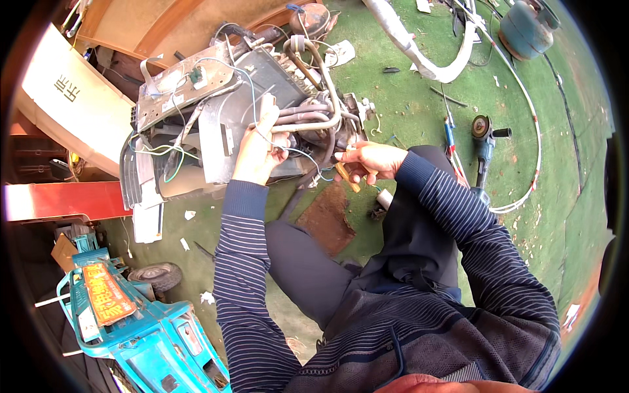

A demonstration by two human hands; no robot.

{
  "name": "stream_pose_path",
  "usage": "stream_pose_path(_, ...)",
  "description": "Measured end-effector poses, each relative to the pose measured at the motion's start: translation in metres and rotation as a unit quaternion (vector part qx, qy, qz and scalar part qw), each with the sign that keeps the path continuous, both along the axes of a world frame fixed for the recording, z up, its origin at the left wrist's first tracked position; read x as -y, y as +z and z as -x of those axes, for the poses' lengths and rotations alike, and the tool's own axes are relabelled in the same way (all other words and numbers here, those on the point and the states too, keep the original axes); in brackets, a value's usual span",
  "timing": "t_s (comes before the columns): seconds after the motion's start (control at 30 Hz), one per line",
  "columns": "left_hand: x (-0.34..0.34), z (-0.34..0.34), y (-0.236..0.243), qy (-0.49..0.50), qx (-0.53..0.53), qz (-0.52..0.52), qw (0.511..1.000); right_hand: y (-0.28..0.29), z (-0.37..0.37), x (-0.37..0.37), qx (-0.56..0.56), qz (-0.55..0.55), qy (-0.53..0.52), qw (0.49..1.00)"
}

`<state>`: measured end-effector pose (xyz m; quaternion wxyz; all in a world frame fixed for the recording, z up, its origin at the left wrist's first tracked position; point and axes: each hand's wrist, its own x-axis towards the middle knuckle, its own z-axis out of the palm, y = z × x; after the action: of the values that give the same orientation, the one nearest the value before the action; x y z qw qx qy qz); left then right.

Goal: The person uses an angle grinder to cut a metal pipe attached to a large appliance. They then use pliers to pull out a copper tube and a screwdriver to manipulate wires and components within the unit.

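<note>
Dark striped knit sleeves cover both forearms, which extend from the lower edge toward the centre. Reference: clock directions are taken from the picture centre.

Right hand [380, 161]: located just past 1 o'clock. Its grip pinches a yellow-handled tool [345, 174] between thumb and fingers; the working end cannot be made out.

Left hand [257, 152]: located at 10 o'clock, palm side partly turned inward, beside a bent metal tube [336, 98]. Its fingers are curled; whether the grip is pressed on anything cannot be told. A thin wire [304, 154] runs from the left hand toward the right.

Dismantled appliance [223, 131]: at 11 o'clock, with loose wires and grey panels, lying on the green floor [419, 111].

Surroundings: brown sheet [327, 219] near the centre, between the hands and the knees; angle grinder [484, 147] between 2 and 3 o'clock; gas cylinder [524, 33] near 2 o'clock; white wrapped pipe [419, 57] at 1 o'clock; teal machine [157, 334] near 8 o'clock.
</note>
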<state>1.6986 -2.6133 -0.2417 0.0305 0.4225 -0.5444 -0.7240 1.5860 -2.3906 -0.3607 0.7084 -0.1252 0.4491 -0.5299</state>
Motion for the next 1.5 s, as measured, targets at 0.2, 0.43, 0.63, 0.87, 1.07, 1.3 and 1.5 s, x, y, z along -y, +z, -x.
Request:
stream_pose_path(0.2,0.007,-0.001,-0.009,-0.011,-0.024,0.011,1.000,0.016,0.000,0.012,-0.098,-0.043,-0.004,0.994)
stream_pose_path(0.43,0.010,0.000,-0.013,0.009,-0.049,-0.009,0.999,-0.008,-0.003,0.013,0.170,-0.031,-0.024,0.985)
stream_pose_path(0.63,0.001,0.008,-0.017,0.108,-0.051,-0.009,0.993,0.032,0.004,0.022,0.113,-0.088,0.010,0.990)
stream_pose_path(0.87,-0.004,0.009,-0.021,0.099,-0.077,-0.010,0.992,0.011,-0.008,0.021,0.087,-0.108,-0.018,0.990)
stream_pose_path(1.07,0.011,0.005,-0.028,0.077,-0.109,-0.041,0.990,-0.003,-0.026,0.021,0.075,-0.044,-0.069,0.994)
stream_pose_path(1.3,0.004,0.004,-0.030,0.130,-0.134,-0.060,0.981,-0.026,-0.018,0.026,-0.161,-0.019,-0.016,0.987)
stream_pose_path(1.5,0.013,0.004,-0.023,0.056,-0.134,-0.032,0.989,-0.001,-0.019,0.033,-0.291,0.011,-0.027,0.956)
